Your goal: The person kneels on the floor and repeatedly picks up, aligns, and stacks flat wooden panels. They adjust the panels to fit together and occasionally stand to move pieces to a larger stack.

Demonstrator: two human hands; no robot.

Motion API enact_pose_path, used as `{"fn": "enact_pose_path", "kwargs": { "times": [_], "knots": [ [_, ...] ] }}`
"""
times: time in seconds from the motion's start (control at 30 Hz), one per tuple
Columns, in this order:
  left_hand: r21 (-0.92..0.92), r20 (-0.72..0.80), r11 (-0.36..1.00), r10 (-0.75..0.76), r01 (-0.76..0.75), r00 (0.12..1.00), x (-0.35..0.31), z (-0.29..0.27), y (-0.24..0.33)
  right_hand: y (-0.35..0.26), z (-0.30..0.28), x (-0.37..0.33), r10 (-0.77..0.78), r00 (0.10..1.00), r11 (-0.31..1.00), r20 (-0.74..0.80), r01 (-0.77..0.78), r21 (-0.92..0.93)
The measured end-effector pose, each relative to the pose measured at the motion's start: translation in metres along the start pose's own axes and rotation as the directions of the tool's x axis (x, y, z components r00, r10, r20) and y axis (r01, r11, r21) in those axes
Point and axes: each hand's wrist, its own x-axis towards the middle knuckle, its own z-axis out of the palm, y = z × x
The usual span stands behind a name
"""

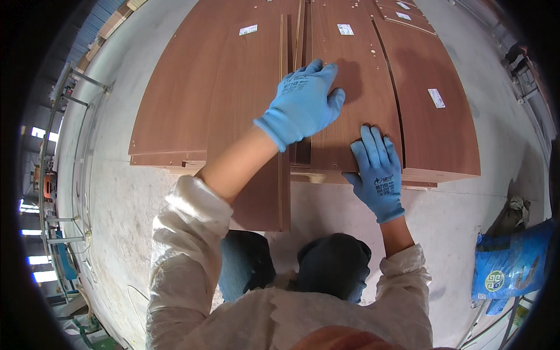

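Reddish-brown wood-look panels lie in stacks in front of me. My left hand (306,102), in a blue knit glove, reaches over the gap between a long panel (259,192) that juts out toward me and the middle panel (353,99). Its thumb stands apart from the fingers, and a shadow falls beside it. I see nothing held in it, though some fingertips are hidden. My right hand (378,172), gloved alike, lies on the near end of the middle panel with fingers stretched out and the thumb at the edge.
Another panel (434,125) lies on the right, and a wide panel (192,99) on the left. White paper labels are stuck on several. A blue printed sack (510,262) stands at the right by metal framing. A metal frame (61,87) stands along the left on the pale floor.
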Motion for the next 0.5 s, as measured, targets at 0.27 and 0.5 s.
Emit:
{"fn": "enact_pose_path", "kwargs": {
  "times": [0.27, 0.5],
  "knots": [
    [0.103, 0.164, 0.972, -0.227, 0.212, 0.960, 0.049, 0.089, -0.021, 0.005, 0.002, -0.004, -0.013, 1.000, 0.999, -0.013, 0.014, 0.040],
    [0.183, 0.029, 0.900, -0.407, 0.395, 0.913, 0.067, 0.127, -0.028, 0.007, 0.010, -0.007, -0.002, 0.999, 0.998, -0.052, 0.005, 0.057]
  ]
}}
